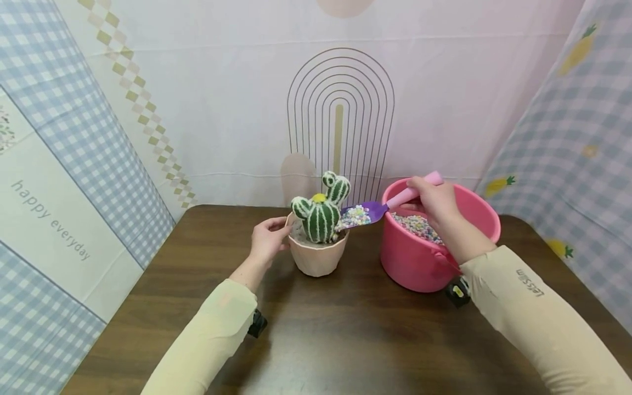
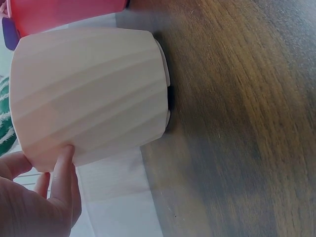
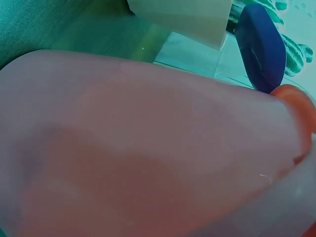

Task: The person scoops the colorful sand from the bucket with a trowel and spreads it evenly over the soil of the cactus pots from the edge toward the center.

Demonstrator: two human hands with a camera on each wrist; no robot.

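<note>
A knitted-looking green and white cactus (image 1: 321, 222) with a yellow top stands in a pale pink, ribbed flower pot (image 1: 316, 260). My left hand (image 1: 269, 238) pinches the pot's left rim, fingers against the outer wall (image 2: 94, 94) in the left wrist view. With my right hand (image 1: 436, 200) I grip the pink handle of a toy shovel (image 1: 377, 211). Its purple blade carries small pastel beads (image 1: 356, 215), and the tip overlaps the pot's right rim beside the cactus. In the right wrist view the blade (image 3: 260, 47) shows past the bucket; the right hand is hidden there.
A large pink bucket (image 1: 405, 269), partly filled with more pastel beads (image 1: 419, 226), stands right of the pot, under my right forearm. Both rest on a dark wooden table (image 1: 336, 329). A patterned cloth (image 1: 222, 109) hangs directly behind the table.
</note>
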